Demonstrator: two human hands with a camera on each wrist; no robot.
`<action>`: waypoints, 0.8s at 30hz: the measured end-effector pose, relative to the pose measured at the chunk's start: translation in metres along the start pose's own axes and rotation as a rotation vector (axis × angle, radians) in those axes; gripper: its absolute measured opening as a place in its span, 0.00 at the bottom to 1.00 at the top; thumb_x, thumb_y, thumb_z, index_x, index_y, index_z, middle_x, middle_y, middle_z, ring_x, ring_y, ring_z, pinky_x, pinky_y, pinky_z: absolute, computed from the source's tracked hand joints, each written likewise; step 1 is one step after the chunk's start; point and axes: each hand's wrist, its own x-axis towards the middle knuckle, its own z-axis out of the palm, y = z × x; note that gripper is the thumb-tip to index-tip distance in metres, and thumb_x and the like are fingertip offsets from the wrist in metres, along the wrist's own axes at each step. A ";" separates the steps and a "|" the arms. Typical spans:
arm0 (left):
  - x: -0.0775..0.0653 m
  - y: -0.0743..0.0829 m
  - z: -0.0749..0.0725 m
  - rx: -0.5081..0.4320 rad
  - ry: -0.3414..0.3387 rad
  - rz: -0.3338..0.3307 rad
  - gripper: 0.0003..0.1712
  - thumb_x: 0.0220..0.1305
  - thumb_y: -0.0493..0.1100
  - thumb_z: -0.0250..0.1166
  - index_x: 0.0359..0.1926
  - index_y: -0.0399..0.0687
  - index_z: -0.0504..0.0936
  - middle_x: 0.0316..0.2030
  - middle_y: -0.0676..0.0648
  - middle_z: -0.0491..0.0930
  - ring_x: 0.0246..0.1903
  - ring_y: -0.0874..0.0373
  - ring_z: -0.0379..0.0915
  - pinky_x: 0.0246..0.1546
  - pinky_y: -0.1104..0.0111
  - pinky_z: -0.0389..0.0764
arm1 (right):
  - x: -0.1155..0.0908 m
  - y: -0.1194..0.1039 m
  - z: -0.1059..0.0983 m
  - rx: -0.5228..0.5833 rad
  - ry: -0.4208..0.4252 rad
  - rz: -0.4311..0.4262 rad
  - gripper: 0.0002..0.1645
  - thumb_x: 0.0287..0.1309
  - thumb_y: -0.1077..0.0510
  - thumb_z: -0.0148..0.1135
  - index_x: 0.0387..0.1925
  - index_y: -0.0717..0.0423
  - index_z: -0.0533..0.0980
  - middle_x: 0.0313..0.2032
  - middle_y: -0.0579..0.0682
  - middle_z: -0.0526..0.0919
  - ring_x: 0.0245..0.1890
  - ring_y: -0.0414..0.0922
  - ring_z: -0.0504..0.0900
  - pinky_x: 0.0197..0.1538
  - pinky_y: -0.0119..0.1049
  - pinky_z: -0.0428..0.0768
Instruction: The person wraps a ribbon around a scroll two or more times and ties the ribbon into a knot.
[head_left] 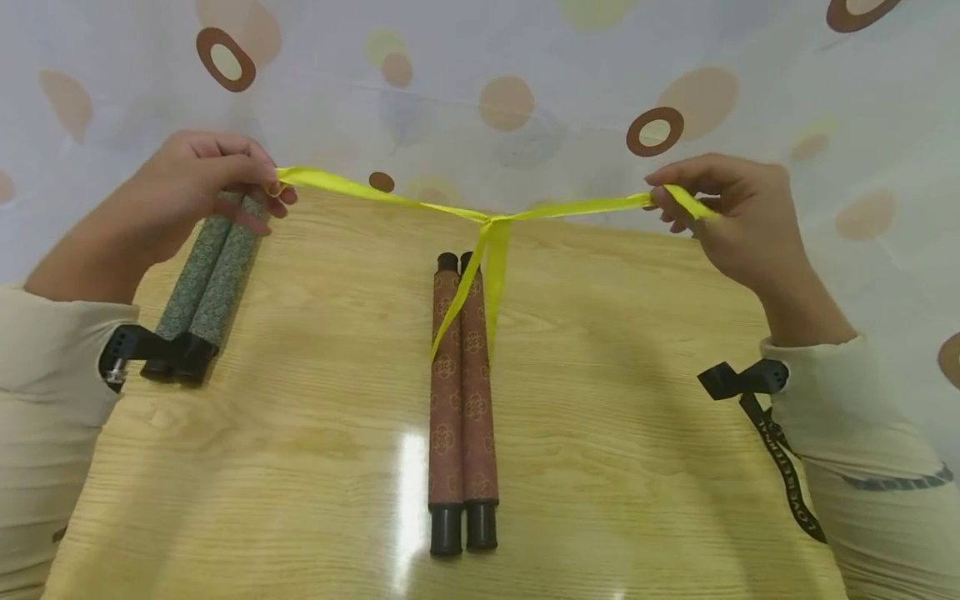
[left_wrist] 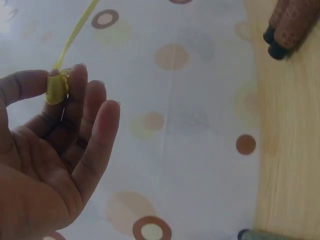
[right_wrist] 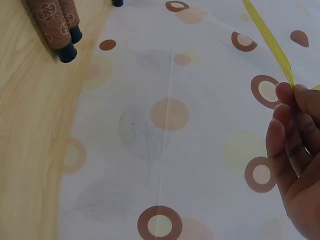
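A yellow ribbon (head_left: 360, 188) is stretched between the two hands. Its two sides cross at a small twist in the middle, and from there two strands hang down over a pair of red-brown patterned rolls (head_left: 446, 400) with black end caps, lying side by side. My left hand (head_left: 206, 187) pinches one end between thumb and fingers; in the left wrist view a folded bit of the ribbon (left_wrist: 57, 89) shows in that pinch. My right hand (head_left: 738, 212) pinches the other side, with a short tail lying across the hand. The strands' lower ends fade against the rolls.
Below the left hand lies a pair of green patterned rolls (head_left: 217, 283) with black caps, partly covered by that hand. Everything rests on a wood-grain board (head_left: 322, 450). Beyond its far edge spreads a white cloth (head_left: 450, 50) with brown and beige spots.
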 end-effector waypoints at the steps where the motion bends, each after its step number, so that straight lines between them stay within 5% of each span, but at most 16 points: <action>1: -0.002 -0.003 -0.005 0.044 0.002 -0.015 0.14 0.68 0.43 0.56 0.33 0.34 0.80 0.31 0.50 0.84 0.31 0.57 0.79 0.25 0.70 0.83 | -0.002 0.003 -0.003 -0.042 -0.012 0.003 0.08 0.49 0.74 0.63 0.34 0.71 0.81 0.27 0.32 0.84 0.20 0.36 0.78 0.26 0.20 0.78; 12: -0.023 -0.036 -0.049 0.517 0.010 -0.228 0.16 0.69 0.44 0.54 0.36 0.37 0.83 0.30 0.53 0.80 0.31 0.63 0.75 0.27 0.69 0.82 | -0.038 0.040 -0.039 -0.141 -0.212 0.120 0.10 0.50 0.72 0.64 0.37 0.65 0.82 0.27 0.33 0.84 0.22 0.32 0.79 0.25 0.18 0.75; 20: -0.044 -0.049 -0.073 0.783 -0.044 -0.441 0.21 0.67 0.43 0.51 0.37 0.27 0.81 0.33 0.31 0.77 0.37 0.35 0.70 0.28 0.51 0.81 | -0.062 0.070 -0.062 -0.067 -0.289 0.308 0.11 0.54 0.69 0.62 0.41 0.65 0.81 0.32 0.35 0.87 0.26 0.35 0.80 0.24 0.21 0.75; 24: -0.050 -0.059 -0.083 0.867 -0.034 -0.514 0.22 0.65 0.47 0.53 0.32 0.29 0.83 0.38 0.22 0.72 0.37 0.31 0.68 0.26 0.51 0.81 | -0.079 0.084 -0.069 -0.075 -0.340 0.403 0.11 0.58 0.64 0.61 0.42 0.64 0.80 0.28 0.39 0.87 0.23 0.39 0.77 0.23 0.24 0.75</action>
